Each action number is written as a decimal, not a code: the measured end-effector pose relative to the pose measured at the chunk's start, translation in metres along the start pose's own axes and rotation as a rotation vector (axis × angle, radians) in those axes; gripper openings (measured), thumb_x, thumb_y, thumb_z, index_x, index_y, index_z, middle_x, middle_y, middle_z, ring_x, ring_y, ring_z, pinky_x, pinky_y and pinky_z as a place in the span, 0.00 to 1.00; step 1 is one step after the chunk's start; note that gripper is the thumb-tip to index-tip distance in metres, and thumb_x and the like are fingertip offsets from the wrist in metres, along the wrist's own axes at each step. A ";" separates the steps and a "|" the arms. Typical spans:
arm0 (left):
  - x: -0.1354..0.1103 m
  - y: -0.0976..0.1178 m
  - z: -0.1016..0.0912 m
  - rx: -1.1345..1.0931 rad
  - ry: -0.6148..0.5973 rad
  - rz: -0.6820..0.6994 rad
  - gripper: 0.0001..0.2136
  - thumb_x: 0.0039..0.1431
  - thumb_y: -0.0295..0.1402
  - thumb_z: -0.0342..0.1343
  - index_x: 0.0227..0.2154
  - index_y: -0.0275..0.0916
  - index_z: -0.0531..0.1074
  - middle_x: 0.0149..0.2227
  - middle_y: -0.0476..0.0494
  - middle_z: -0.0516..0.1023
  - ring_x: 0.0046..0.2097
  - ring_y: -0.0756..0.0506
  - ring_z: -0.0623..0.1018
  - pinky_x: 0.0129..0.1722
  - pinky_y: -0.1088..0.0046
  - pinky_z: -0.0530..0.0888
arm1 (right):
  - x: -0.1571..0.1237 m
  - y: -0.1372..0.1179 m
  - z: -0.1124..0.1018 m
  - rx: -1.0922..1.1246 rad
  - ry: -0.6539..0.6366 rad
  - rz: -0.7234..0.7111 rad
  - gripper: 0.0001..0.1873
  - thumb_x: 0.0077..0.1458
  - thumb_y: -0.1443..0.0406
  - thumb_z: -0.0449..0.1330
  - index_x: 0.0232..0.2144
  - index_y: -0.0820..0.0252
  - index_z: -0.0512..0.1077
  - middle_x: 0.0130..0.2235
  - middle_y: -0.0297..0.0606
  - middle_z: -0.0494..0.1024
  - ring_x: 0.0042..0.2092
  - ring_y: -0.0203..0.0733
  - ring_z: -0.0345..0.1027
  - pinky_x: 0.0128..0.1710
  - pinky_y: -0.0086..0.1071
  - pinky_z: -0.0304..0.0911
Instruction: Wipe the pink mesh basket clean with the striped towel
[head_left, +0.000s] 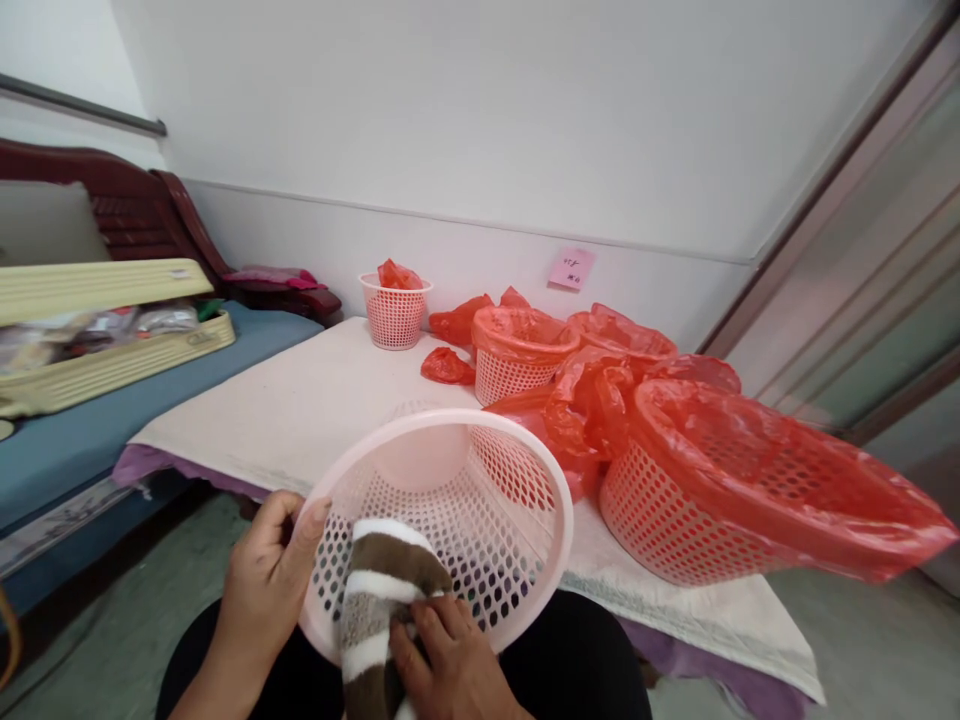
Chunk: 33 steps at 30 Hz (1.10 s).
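My left hand (264,580) grips the rim of a pink perforated plastic basket (480,470), which is tilted with its opening toward me over my lap. My right hand (450,665) presses a brown-and-white striped cloth (382,590) against the inside of the basket's near wall. The basket holds nothing else that I can see.
A low table with a cream cloth (315,400) stands ahead. On it are a large pink basket lined with a red plastic bag (720,480), a medium lined basket (517,355), a small basket (395,310) and loose red bags (448,366). A blue sofa with a yellow case (112,340) is at left.
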<state>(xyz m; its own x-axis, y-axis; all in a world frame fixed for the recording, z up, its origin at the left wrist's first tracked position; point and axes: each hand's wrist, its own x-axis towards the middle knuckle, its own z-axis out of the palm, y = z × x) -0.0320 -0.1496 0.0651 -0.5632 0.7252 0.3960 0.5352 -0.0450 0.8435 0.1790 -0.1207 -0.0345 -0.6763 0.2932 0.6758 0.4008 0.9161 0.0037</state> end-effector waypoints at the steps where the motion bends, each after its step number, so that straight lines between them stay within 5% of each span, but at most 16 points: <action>1: -0.005 -0.001 0.002 -0.027 -0.007 -0.032 0.17 0.58 0.50 0.54 0.25 0.41 0.66 0.21 0.55 0.65 0.24 0.51 0.66 0.22 0.78 0.65 | 0.007 -0.002 -0.003 0.035 -0.012 0.019 0.14 0.61 0.68 0.55 0.49 0.64 0.70 0.41 0.47 0.75 0.41 0.49 0.67 0.39 0.44 0.69; 5: -0.035 -0.005 0.017 -0.180 -0.083 -0.234 0.20 0.56 0.54 0.53 0.33 0.40 0.72 0.26 0.51 0.75 0.30 0.47 0.75 0.28 0.75 0.73 | 0.043 -0.011 -0.017 0.291 -0.038 0.197 0.27 0.54 0.68 0.59 0.57 0.63 0.64 0.47 0.49 0.73 0.45 0.49 0.67 0.43 0.43 0.69; 9: -0.050 -0.009 0.019 -0.143 0.030 -0.309 0.21 0.55 0.56 0.53 0.26 0.41 0.70 0.21 0.53 0.70 0.25 0.48 0.71 0.23 0.76 0.69 | 0.058 -0.015 -0.019 0.476 -0.042 0.248 0.26 0.54 0.67 0.58 0.56 0.56 0.65 0.45 0.41 0.73 0.45 0.43 0.69 0.42 0.33 0.69; 14: -0.048 0.003 0.008 -0.077 0.160 -0.169 0.16 0.59 0.47 0.53 0.23 0.42 0.65 0.20 0.56 0.67 0.24 0.51 0.66 0.25 0.77 0.64 | 0.043 0.006 0.000 0.153 -0.331 0.207 0.10 0.56 0.68 0.60 0.42 0.57 0.73 0.40 0.41 0.74 0.41 0.46 0.70 0.39 0.37 0.69; 18: -0.054 0.017 0.009 -0.059 0.095 -0.081 0.13 0.60 0.45 0.53 0.25 0.42 0.67 0.21 0.56 0.67 0.24 0.51 0.66 0.26 0.76 0.64 | 0.043 0.047 0.011 -0.215 -0.567 0.327 0.08 0.55 0.74 0.58 0.34 0.62 0.76 0.38 0.49 0.77 0.39 0.52 0.72 0.34 0.42 0.69; 24: -0.059 0.013 0.014 -0.044 0.042 0.026 0.10 0.61 0.43 0.53 0.30 0.42 0.70 0.26 0.53 0.72 0.27 0.50 0.70 0.30 0.74 0.66 | 0.064 0.090 0.007 -0.355 -0.602 0.465 0.12 0.56 0.75 0.55 0.39 0.65 0.77 0.42 0.52 0.78 0.43 0.53 0.73 0.36 0.40 0.69; 29: -0.052 0.009 0.010 0.021 0.058 0.055 0.10 0.62 0.42 0.52 0.31 0.42 0.69 0.26 0.53 0.71 0.27 0.50 0.71 0.31 0.75 0.66 | 0.047 0.057 -0.002 -0.087 -0.681 0.298 0.12 0.48 0.72 0.61 0.36 0.57 0.76 0.39 0.44 0.79 0.36 0.46 0.74 0.33 0.35 0.68; 33: -0.046 0.012 0.006 0.082 0.094 0.032 0.10 0.62 0.41 0.51 0.31 0.41 0.69 0.24 0.54 0.70 0.26 0.51 0.69 0.30 0.75 0.65 | 0.031 0.027 -0.037 0.066 -0.741 0.023 0.04 0.49 0.65 0.65 0.30 0.57 0.75 0.33 0.39 0.78 0.34 0.44 0.72 0.32 0.32 0.67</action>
<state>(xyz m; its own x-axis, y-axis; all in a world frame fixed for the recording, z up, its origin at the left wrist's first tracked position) 0.0046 -0.1794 0.0549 -0.5996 0.6563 0.4580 0.6012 -0.0082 0.7990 0.1923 -0.0970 0.0138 -0.9172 0.3985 0.0004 0.3976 0.9153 -0.0646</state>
